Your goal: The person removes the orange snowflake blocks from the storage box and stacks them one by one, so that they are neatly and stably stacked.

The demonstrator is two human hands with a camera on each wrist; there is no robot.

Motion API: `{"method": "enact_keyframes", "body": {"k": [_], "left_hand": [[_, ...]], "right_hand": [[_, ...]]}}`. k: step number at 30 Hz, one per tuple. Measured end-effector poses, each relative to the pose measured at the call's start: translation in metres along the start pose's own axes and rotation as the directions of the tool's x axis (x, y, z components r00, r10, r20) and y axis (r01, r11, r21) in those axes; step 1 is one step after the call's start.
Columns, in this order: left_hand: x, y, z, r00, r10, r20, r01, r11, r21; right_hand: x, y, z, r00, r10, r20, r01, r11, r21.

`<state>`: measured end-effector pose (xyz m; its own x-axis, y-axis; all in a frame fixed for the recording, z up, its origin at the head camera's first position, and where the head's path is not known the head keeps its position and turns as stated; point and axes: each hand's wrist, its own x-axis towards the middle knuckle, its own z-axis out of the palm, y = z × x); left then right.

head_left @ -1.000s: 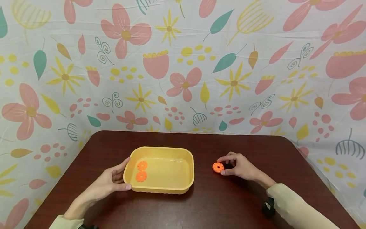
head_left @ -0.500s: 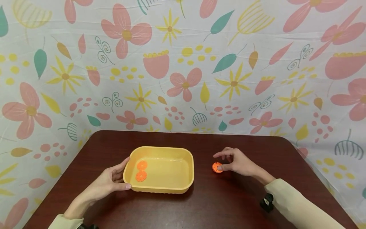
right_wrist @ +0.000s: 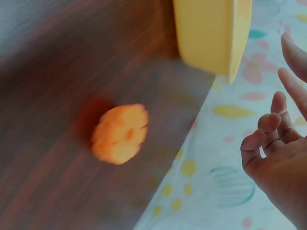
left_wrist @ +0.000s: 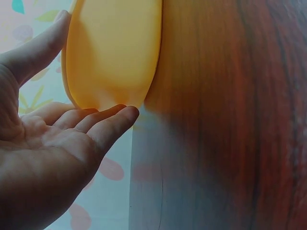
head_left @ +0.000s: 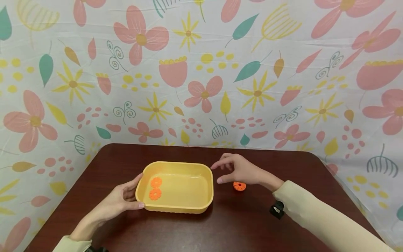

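Observation:
A yellow plastic tub (head_left: 185,210) sits left of the table's middle. Inside, at its left side, lie two flat orange notched discs (head_left: 156,182). My left hand (head_left: 117,198) holds the tub's left end, thumb at the near corner and fingers along the outer wall, as the left wrist view (left_wrist: 57,129) also shows. My right hand (head_left: 240,169) hovers just off the tub's right rim, thumb and index finger apart with nothing between them. Below and behind it, an orange notched piece (head_left: 239,186) rests on the table; in the right wrist view this piece (right_wrist: 120,134) looks thick, like stacked discs.
The dark red-brown wooden table (head_left: 201,232) has rounded far corners. A floral-patterned cloth (head_left: 201,70) hangs right behind it and along both sides. A black wrist device (head_left: 277,209) sits below my right sleeve.
My right hand has let go of the orange notched piece and moved left and away from me, toward the tub. The piece stays on the table. My left hand and the tub have kept their place.

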<state>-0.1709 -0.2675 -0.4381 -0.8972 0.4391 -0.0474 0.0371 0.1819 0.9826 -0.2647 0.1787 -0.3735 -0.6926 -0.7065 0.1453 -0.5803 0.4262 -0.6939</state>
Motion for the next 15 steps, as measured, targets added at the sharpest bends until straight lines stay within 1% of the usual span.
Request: {"method": "enact_keyframes", "body": {"k": [3, 7, 12, 15], "left_hand": [[0.000, 0.000, 0.000, 1.000, -0.006, 0.000, 0.006, 1.000, -0.001], [-0.001, 0.000, 0.001, 1.000, -0.016, 0.000, 0.016, 1.000, -0.006], [-0.001, 0.001, 0.001, 1.000, -0.018, -0.002, 0.018, 1.000, -0.006], [0.000, 0.002, 0.001, 1.000, -0.011, -0.001, 0.011, 1.000, -0.002]], "right_hand": [[0.016, -0.013, 0.006, 0.998, -0.042, 0.045, 0.042, 0.999, 0.001], [0.037, -0.028, 0.018, 0.991, -0.054, 0.123, 0.056, 0.998, -0.013], [0.060, -0.039, 0.036, 0.972, -0.095, 0.215, 0.105, 0.994, -0.034], [0.072, -0.043, 0.046, 0.960, -0.120, 0.252, 0.136, 0.990, -0.047]]}}
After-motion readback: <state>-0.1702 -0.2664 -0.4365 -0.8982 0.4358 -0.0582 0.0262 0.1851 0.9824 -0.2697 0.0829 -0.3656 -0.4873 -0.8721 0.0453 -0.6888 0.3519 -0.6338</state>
